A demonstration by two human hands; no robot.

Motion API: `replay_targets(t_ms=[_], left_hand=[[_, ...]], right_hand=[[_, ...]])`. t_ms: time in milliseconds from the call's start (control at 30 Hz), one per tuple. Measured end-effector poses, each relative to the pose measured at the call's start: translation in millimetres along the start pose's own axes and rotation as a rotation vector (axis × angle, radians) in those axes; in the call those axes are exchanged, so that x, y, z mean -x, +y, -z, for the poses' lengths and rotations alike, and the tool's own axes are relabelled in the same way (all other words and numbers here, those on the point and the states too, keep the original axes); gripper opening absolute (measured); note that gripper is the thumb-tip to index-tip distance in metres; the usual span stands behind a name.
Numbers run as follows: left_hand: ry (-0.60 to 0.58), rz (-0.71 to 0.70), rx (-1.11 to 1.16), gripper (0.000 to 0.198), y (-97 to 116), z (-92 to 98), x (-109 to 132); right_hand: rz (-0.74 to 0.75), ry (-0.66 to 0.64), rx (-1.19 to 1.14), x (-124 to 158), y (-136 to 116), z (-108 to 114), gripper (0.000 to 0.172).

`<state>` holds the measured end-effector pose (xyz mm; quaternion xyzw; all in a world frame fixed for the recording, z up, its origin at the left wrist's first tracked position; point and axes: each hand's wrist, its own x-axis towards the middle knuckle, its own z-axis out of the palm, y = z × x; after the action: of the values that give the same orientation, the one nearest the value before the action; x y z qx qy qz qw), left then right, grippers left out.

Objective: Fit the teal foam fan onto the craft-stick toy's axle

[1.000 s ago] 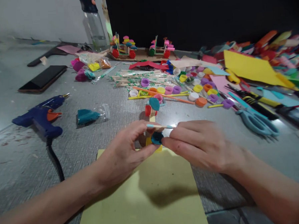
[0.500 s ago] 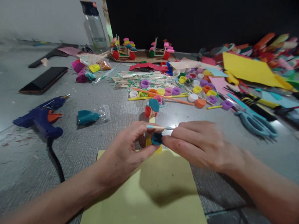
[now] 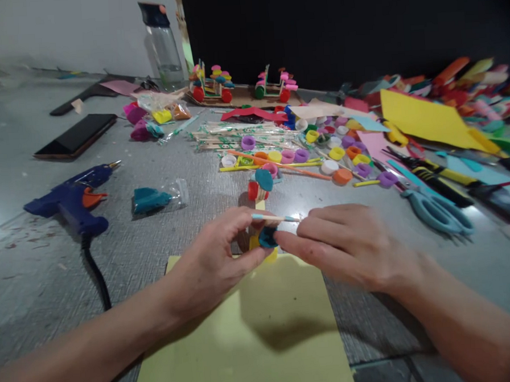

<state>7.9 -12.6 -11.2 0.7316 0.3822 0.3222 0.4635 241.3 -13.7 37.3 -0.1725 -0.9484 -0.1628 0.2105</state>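
Over yellow paper point(image 3: 284, 349), my left hand point(image 3: 209, 259) pinches a teal piece point(image 3: 266, 238), likely soft, best edge-held; my right hand point(image 3: 347, 243) curls, grip hidden.

This looks like a craft workspace: a textured grey tabletop point(image 3: 203, 185) with a blue pistol-shaped glue gun point(image 3: 73, 199) at left, blue-grey-handled scissors point(image 3: 439, 211) and a flat yellow sheet point(image 3: 426, 120) at right, and small colourful wheeled models point(image 3: 218, 80) at the far side.

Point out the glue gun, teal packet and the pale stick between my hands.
Glue gun point(image 3: 67, 196): head view, blue body.
Teal packet point(image 3: 150, 200): head view, teal filled part.
Pale stick point(image 3: 274, 218): head view, its middle.
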Motion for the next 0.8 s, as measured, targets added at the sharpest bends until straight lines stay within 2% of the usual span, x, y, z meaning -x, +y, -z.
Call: replay_targets(t_ms=[233,400,533,600,700,800], left_hand=[[-0.019,-0.01,-0.031,0.023,1.1,0.1,-1.8],[-0.019,-0.025,-0.022,0.031,2.6,1.0,-0.2],[0.041,-0.065,-0.154,0.044,8.9,12.0,1.4],[0.085,-0.052,-0.239,0.033,13.6,20.0,2.6],[0.103,0.021,-0.304,0.007,20.7,28.4,4.3],[0.025,0.053,-0.291,0.018,24.4,28.5,4.8]], right_hand=[[0.011,-0.018,0.014,-7.1,-3.2,-2.5,0.028],[-0.013,0.045,-0.019,0.2,-1.7,2.7,0.013],[-0.152,0.084,-0.066,5.2,-4.4,12.6,0.01],[-0.2,-0.002,-0.109,5.3,-7.2,15.5,0.021],[-0.227,-0.211,-0.132,5.0,-12.2,15.3,0.029],[-0.256,-0.317,-0.125,5.1,-17.1,12.9,0.027]])
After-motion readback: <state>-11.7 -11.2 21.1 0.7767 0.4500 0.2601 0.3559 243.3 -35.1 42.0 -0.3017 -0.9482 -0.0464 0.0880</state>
